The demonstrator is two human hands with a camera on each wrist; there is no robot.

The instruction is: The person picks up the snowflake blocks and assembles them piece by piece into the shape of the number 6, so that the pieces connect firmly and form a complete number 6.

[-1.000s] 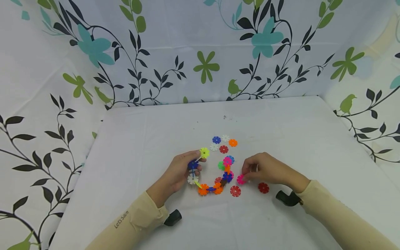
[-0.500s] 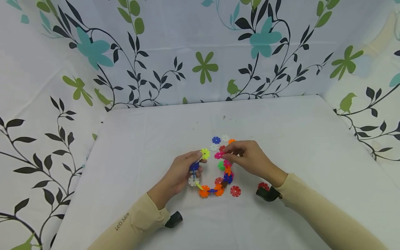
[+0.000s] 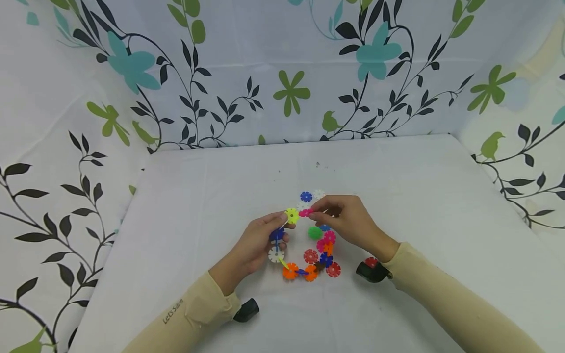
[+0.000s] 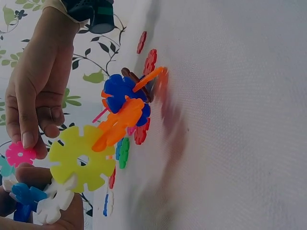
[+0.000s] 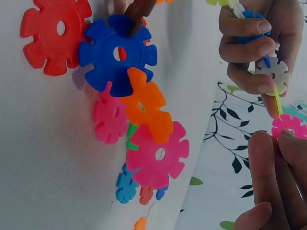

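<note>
My left hand (image 3: 253, 240) grips one end of a chain of notched plastic discs, around a dark blue disc (image 3: 277, 234). A yellow disc (image 3: 292, 215) sticks out past its thumb. My right hand (image 3: 353, 215) pinches a pink disc (image 3: 305, 213) by its edge, right beside the yellow one; whether their notches interlock I cannot tell. From the left hand the chain curves down through a white disc (image 3: 276, 254) and an orange disc (image 3: 290, 271), then up on the right to another pink disc (image 5: 160, 153). The left wrist view shows a larger yellow link (image 4: 81, 158) up close.
Loose discs lie on the white table (image 3: 198, 196): a green disc (image 3: 315, 233) inside the loop, a blue disc (image 3: 306, 196) behind, and a red disc (image 3: 371, 261) partly behind the right wrist's black camera (image 3: 372, 272). A patterned cloth (image 3: 247, 59) hangs at the back.
My right hand has lifted the pink disc from the table on the right and carried it up and left to the yellow disc. The chain's right side has shifted slightly; the left hand keeps its hold.
</note>
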